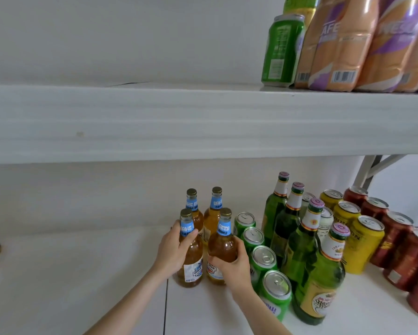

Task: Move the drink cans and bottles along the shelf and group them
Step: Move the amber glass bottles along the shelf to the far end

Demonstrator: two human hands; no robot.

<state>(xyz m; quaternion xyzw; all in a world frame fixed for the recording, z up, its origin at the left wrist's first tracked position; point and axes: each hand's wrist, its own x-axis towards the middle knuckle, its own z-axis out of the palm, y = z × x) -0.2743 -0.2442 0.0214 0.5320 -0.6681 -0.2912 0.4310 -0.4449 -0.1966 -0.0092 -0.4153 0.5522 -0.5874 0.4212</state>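
Head view: my left hand (176, 252) is wrapped round the shoulder of the front-left amber beer bottle (191, 264), and my right hand (232, 264) is curled round the belly of the front-right amber beer bottle (223, 247). Both bottles stand upright on the lower shelf (82, 286), just in front of the back pair of amber bottles (212, 213) and beside the row of green cans (263, 259). Reads as closing up the amber group; the next move, I judge, is a small level nudge to square the block, then letting go without rocking either bottle.
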